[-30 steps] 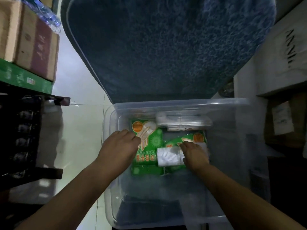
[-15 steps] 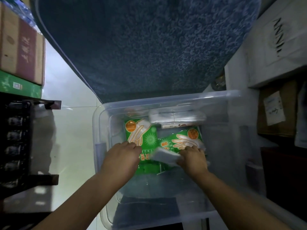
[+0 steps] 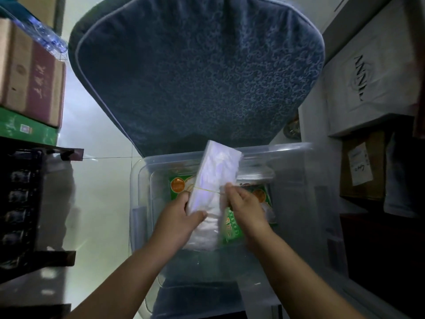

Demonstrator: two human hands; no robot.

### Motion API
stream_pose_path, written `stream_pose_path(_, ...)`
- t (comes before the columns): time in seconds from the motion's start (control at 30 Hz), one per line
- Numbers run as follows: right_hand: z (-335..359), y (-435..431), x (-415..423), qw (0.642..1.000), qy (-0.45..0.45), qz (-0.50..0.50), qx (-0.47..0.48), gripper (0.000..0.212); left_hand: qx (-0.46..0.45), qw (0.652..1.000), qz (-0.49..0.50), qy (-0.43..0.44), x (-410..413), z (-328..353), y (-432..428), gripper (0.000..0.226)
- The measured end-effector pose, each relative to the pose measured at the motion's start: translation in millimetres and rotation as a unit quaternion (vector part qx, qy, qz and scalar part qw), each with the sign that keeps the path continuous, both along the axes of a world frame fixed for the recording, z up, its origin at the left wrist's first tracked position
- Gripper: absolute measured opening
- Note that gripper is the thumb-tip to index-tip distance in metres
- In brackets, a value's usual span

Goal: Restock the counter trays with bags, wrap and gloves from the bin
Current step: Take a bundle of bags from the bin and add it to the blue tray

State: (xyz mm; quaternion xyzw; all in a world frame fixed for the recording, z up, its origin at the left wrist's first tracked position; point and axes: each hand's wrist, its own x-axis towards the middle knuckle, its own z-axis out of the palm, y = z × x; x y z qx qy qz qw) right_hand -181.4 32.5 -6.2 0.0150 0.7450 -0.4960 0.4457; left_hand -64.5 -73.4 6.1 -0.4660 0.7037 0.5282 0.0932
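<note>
A clear plastic bin (image 3: 294, 157) stands on the floor below me. Above it I hold a white bundle of plastic bags (image 3: 216, 173) bound by a thin rubber band, tilted upright. My left hand (image 3: 181, 217) grips the bundle's lower left edge. My right hand (image 3: 243, 208) pinches its right side at the band. Inside the bin lie green glove packs (image 3: 232, 229) with an orange dot, partly hidden by the bundle and my hands. More clear bag packs (image 3: 257, 174) lie at the bin's far side.
A blue patterned chair cushion (image 3: 195, 72) fills the view beyond the bin. Cardboard boxes (image 3: 32, 81) sit stacked on a dark rack at the left. White and brown boxes (image 3: 370, 84) stand at the right. Pale tiled floor (image 3: 96, 157) shows to the left of the bin.
The white bundle has come up out of the bin. My right hand lifted it off the glove packs, and my left hand left the green pack and took hold of the bundle.
</note>
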Motion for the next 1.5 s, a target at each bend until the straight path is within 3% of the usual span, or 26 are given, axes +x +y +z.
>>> stream_pose_path(0.13,-41.7,13.7,-33.8,0.965,0.210,0.074,0.138,0.011,-0.095,0.995,-0.005,-0.026,13.2,2.4,-12.7,0.016)
stream_pose_path(0.2,-65.4,22.0,-50.5,0.916,0.303,0.159,0.209,0.022,-0.138,0.990,-0.004,-0.031,20.5,3.5,-17.7,0.014)
stream_pose_path(0.27,-86.7,23.3,-62.1,0.871,0.367,0.245,0.217,0.034,-0.176,0.984,-0.001,-0.028,26.4,4.7,-21.9,0.014)
stream_pose_path(0.4,-119.4,13.8,-71.8,0.778,0.407,0.411,0.244,0.054,-0.208,0.978,0.013,-0.025,33.9,4.2,-28.8,0.014)
stream_pose_path(0.5,-128.1,10.6,-70.2,0.723,0.419,0.455,0.306,0.059,-0.209,0.977,0.033,-0.023,36.6,3.2,-32.4,0.015)
stream_pose_path(0.77,-103.5,23.1,-59.3,0.669,0.509,0.458,0.287,0.034,-0.207,0.978,0.021,-0.021,34.0,14.9,-34.4,0.015)
stream_pose_path(0.9,-69.9,38.3,-44.8,0.713,0.473,0.434,0.282,0.024,-0.198,0.980,0.011,-0.022,29.8,29.6,-32.8,0.017)
stream_pose_path(1.03,-18.1,53.2,-29.2,0.853,0.331,0.303,0.266,0.020,-0.183,0.983,0.001,-0.020,25.5,52.2,-31.3,0.012)
stream_pose_path(1.1,17.6,59.4,-20.8,0.929,0.244,0.189,0.204,0.016,-0.175,0.984,-0.009,-0.015,22.9,66.8,-29.7,0.010)
stream_pose_path(1.17,56.8,62.9,-10.4,0.973,0.174,0.086,0.125,0.019,-0.159,0.987,-0.015,-0.004,20.0,83.4,-25.8,0.015)
stream_pose_path(1.27,116.6,64.7,5.7,0.984,0.171,0.008,0.047,0.016,-0.123,0.992,-0.019,0.026,13.2,112.9,-16.0,0.025)
stream_pose_path(1.37,167.5,65.5,20.8,0.979,0.198,-0.051,-0.013,0.022,-0.091,0.990,-0.052,0.095,2.0,141.2,-2.2,0.018)
stream_pose_path(1.5,216.4,75.4,39.6,0.966,0.197,-0.143,-0.084,0.024,0.038,0.980,-0.085,0.177,-9.9,176.6,26.3,0.014)
